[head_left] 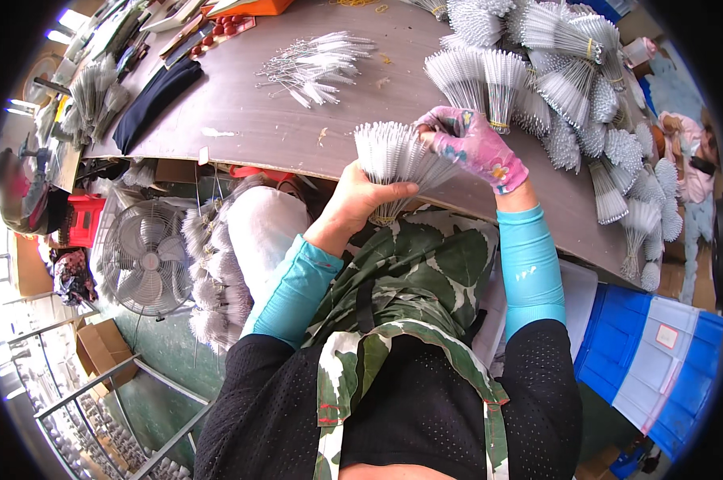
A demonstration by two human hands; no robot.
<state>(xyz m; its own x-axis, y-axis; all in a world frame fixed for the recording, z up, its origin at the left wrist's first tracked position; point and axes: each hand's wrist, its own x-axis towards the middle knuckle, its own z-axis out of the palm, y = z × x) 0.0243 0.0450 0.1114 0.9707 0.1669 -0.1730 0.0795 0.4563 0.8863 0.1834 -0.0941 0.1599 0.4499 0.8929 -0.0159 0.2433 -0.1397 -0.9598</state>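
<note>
My left hand (363, 200), bare, grips the stem end of a fan-shaped bundle of thin white bristle brushes (393, 152) at the near edge of the grey table (265, 128). My right hand (473, 144), in a pink flowered glove, pinches the top of the same bundle from the right. Both forearms wear turquoise sleeves. A loose scatter of single brushes (317, 66) lies farther back on the table.
Many tied brush bundles (569, 72) pile up at the table's right. A dark cloth (155, 100) lies at the left. Below the table stand a floor fan (145, 258), more brush bundles (213, 276), a white sack (261, 228) and blue crates (649, 360). Another person sits at far left.
</note>
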